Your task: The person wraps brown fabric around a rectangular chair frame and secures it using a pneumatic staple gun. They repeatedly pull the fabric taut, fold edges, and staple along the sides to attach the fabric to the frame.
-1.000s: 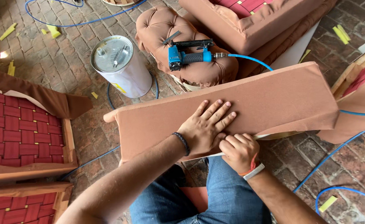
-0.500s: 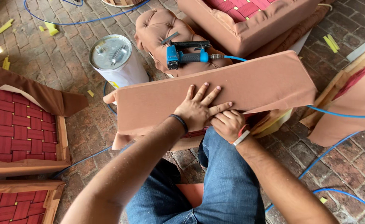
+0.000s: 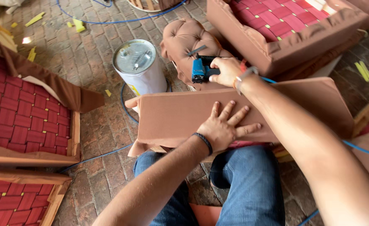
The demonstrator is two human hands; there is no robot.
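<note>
A brick floor (image 3: 88, 71) runs under everything, strewn with yellow scraps and crossed by a blue hose (image 3: 121, 102). At the left lie two wooden frames with red webbing (image 3: 23, 113), one draped with brown fabric; at the far right sits a brown seat frame (image 3: 293, 37) with the same red weave. A white metal can (image 3: 140, 67) stands far left of centre, just beside a tufted brown cushion (image 3: 188, 37).

Since the earlier frame, the right hand (image 3: 226, 71) has left the near edge of the brown padded panel (image 3: 180, 115), where it lay curled beside the left hand, and has gone to the far side, onto the blue staple gun (image 3: 201, 69) resting on the tufted cushion. The left hand (image 3: 226, 127) has stayed on the panel, in much the same place. The panel still lies across the person's knees in blue jeans (image 3: 251, 180), now seen a little nearer.

The right hand is curled over the staple gun's body, fingers closed around it; an orange and grey band sits at the wrist. The left hand lies flat on the panel's near middle, palm down, fingers spread wide and apart, a dark band at its wrist. The panel stretches from left to right between the can and the seat frame, its left end over the floor.
</note>
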